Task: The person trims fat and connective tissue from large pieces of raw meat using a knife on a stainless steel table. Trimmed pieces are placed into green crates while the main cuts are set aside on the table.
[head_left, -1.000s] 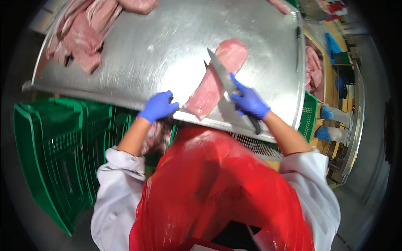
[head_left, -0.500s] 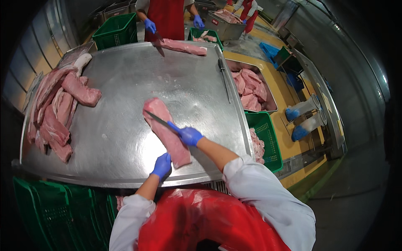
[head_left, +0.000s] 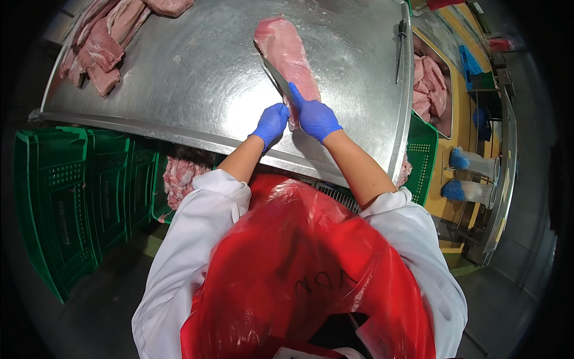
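Observation:
A long pale-pink pork loin (head_left: 286, 51) lies on the steel table, its near end between my hands. My right hand (head_left: 317, 118), in a blue glove, is closed round the handle of a knife (head_left: 276, 76). The blade points away and to the left, along the loin's left edge. My left hand (head_left: 272, 124), also gloved in blue, is closed at the near left edge of the loin, gripping its meat. A narrow pink strip shows between the two hands; the left fingertips are partly hidden.
More meat (head_left: 101, 54) is heaped at the table's far left. A sharpening steel (head_left: 400, 51) lies near the right edge of the table (head_left: 197, 90). Right of it stand a metal bin of meat (head_left: 429, 87) and a green crate (head_left: 423, 158). Green crates (head_left: 66, 203) with trimmings (head_left: 179, 179) stand front left.
The view has tipped down toward me. My right hand has drawn the knife from across the loin to its left edge, near the close end. My hands are now close together.

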`<state>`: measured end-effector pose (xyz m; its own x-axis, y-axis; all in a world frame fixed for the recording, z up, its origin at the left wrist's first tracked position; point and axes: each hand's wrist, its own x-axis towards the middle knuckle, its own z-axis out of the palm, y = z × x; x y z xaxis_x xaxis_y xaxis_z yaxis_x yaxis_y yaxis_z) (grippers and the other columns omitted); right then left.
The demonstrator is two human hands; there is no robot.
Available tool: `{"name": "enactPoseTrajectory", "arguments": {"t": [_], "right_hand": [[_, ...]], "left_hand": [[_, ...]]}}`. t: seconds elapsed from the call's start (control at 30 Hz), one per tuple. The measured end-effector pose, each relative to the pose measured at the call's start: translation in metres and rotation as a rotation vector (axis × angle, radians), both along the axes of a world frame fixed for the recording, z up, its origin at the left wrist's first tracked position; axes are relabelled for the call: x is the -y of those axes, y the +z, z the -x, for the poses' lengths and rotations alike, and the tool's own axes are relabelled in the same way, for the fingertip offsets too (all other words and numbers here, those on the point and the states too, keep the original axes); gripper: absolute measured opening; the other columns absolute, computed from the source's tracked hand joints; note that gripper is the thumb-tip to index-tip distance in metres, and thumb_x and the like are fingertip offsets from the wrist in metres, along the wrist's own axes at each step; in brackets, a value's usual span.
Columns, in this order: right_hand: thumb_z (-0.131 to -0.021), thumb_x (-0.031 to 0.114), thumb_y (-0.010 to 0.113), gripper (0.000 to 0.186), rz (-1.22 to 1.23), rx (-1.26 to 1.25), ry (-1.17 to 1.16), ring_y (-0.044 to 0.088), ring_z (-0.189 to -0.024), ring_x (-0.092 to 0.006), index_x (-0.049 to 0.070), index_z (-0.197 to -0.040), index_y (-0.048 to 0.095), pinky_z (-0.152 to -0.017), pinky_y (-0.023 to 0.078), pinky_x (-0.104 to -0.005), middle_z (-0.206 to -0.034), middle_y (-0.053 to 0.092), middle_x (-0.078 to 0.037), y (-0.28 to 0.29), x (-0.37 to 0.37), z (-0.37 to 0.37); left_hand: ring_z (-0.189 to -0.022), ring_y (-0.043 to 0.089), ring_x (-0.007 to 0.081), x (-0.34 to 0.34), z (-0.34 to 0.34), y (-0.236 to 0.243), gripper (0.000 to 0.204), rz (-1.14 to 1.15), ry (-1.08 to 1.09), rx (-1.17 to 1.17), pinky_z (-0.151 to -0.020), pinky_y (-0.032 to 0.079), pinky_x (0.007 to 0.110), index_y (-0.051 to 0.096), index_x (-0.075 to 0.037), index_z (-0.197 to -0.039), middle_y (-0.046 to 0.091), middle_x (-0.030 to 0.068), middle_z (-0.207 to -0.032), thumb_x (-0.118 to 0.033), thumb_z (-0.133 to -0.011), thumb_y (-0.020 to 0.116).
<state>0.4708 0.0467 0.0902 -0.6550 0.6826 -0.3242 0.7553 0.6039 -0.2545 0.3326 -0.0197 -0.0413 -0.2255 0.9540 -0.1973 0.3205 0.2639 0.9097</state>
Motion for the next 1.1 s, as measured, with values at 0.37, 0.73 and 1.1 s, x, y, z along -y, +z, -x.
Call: {"name": "enactPoseTrajectory", "arguments": {"t": [0.37, 0.73, 1.1], "right_hand": [[-0.091, 0.01, 0.049, 0.083, -0.036, -0.029, -0.062, 0.071, -0.073, -0.0418, 0.014, -0.161, 0.005, -0.069, 0.056, -0.0533, -0.086, 0.07, -0.028, -0.013, 0.054, -0.013], [-0.089, 0.007, 0.052, 0.089, -0.039, 0.104, -0.09, 0.07, -0.071, -0.0409, 0.017, -0.162, 0.001, -0.063, 0.056, -0.0534, -0.082, 0.069, -0.025, -0.019, 0.084, -0.041], [-0.085, 0.004, 0.055, 0.094, 0.05, 0.155, -0.048, 0.067, -0.068, -0.0429, 0.025, -0.162, 0.006, -0.064, 0.054, -0.0539, -0.081, 0.067, -0.024, 0.019, 0.137, -0.172]], "left_hand": [[-0.095, 0.064, 0.0452, -0.001, 0.006, 0.013, 0.039, 0.043, -0.103, -0.149, -0.086, 0.05, 0.051, 0.067, 0.0, -0.098, 0.068, 0.0277, -0.101, -0.03, -0.1, 0.042], [-0.094, 0.065, 0.0448, 0.009, 0.004, 0.045, 0.038, 0.104, -0.281, -0.309, -0.086, 0.051, 0.052, 0.066, -0.002, -0.097, 0.068, 0.0261, -0.1, -0.029, -0.1, 0.04], [-0.086, 0.065, 0.0447, 0.036, 0.016, 0.035, 0.034, 0.049, -0.303, -0.319, -0.079, 0.051, 0.052, 0.066, -0.004, -0.098, 0.069, 0.0247, -0.091, -0.029, -0.1, 0.043]]}}
